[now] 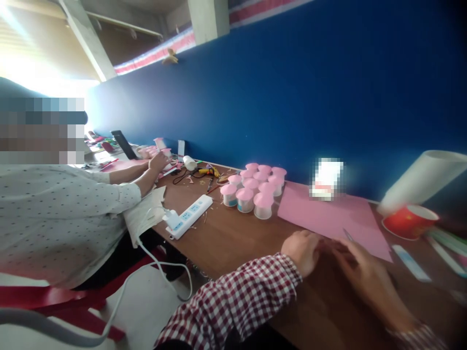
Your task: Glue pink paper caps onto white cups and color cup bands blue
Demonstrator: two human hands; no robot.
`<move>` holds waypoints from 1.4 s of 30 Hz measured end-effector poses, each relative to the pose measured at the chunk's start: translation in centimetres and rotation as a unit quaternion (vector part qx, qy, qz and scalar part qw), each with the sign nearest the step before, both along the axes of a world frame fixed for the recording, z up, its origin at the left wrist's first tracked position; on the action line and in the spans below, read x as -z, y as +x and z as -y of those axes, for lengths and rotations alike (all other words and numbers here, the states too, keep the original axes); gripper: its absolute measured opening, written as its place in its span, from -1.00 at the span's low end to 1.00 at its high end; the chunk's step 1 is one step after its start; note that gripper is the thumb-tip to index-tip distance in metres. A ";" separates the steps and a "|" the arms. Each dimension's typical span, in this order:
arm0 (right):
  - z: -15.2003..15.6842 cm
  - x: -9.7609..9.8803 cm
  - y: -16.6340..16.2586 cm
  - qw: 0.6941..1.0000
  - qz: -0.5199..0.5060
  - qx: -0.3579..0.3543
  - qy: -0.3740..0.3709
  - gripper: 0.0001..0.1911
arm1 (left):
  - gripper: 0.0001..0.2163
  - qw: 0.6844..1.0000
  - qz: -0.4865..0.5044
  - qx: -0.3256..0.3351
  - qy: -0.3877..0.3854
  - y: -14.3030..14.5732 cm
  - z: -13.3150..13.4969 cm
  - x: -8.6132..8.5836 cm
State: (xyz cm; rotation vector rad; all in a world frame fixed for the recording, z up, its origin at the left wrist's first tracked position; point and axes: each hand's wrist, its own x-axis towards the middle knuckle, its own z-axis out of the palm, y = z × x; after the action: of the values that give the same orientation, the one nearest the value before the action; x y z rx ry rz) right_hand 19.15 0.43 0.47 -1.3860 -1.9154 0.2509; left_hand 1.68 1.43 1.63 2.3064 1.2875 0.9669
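Observation:
My left hand (pixel 302 250), in a red-checked sleeve, rests on the brown table (pixel 233 238) at the near edge of a pink paper sheet (pixel 328 214). Its fingers run under my right hand and are hidden. My right hand (pixel 365 274), blurred, lies just right of it on the sheet's near corner. Its fingers are closed round a thin grey pointed tool (pixel 347 235) whose tip sticks out over the pink sheet.
A cluster of pink-topped white cups (pixel 255 189) stands left of the sheet, with a white power strip (pixel 189 214) beyond. At the right are a red paper bowl (pixel 408 221) and a white roll (pixel 419 180). Another person in a dotted shirt (pixel 62 214) works at the left. A blue wall backs the table.

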 end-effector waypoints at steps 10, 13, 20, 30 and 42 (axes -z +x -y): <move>-0.5 0.1 0.3 0.962 -0.241 0.026 -0.126 -0.44 | -0.69 0.973 0.223 0.009 -0.051 3.0 -1.1 0.3; -0.4 -0.1 0.2 0.938 -0.316 -0.002 -0.144 -0.49 | -0.70 0.970 0.234 0.014 -0.071 3.1 -0.7 1.1; 0.0 -0.9 -0.3 0.903 -0.384 -0.016 -0.191 -0.48 | -0.65 0.951 0.273 0.024 -0.141 2.6 -0.8 1.3; 0.0 -0.7 -0.6 0.832 -0.507 -0.031 -0.223 -0.54 | -0.52 0.981 0.174 0.085 -0.011 1.7 -0.6 0.5; -0.1 -0.3 -0.4 0.844 -0.489 -0.018 -0.220 -0.66 | -0.63 0.982 0.185 0.038 -0.015 1.3 -1.2 1.1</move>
State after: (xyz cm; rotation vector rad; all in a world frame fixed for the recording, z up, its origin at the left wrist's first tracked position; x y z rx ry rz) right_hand 18.72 0.53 0.81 -1.1262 -1.0292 1.2226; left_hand 2.99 2.60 0.55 2.0112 1.0446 1.2663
